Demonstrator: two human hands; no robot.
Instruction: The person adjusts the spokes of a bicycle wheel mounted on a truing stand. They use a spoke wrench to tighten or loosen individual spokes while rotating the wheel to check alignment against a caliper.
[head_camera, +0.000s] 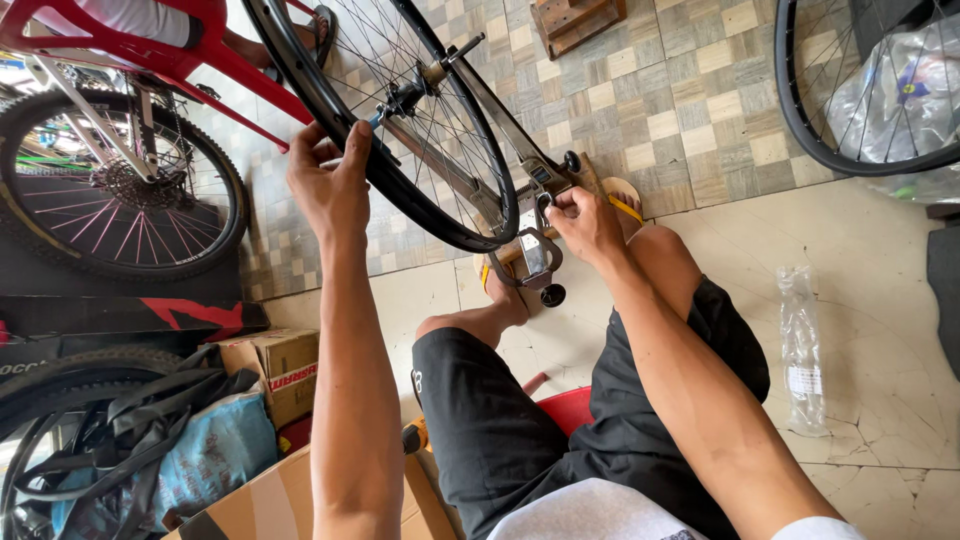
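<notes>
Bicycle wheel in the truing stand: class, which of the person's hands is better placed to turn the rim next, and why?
Probably the left hand: its fingers already grip the rim of the bicycle wheel. The right hand is occupied at the truing stand, pinching its adjuster.

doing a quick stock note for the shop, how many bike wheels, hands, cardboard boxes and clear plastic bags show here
spoked bicycle wheels: 3 (black-rimmed wheel in the truing stand, red bike's tyred wheel, black wheel at top right)
bare hands: 2 (left hand, right hand)
brown cardboard boxes: 2 ()
clear plastic bags on the floor: 1
total: 8
</notes>
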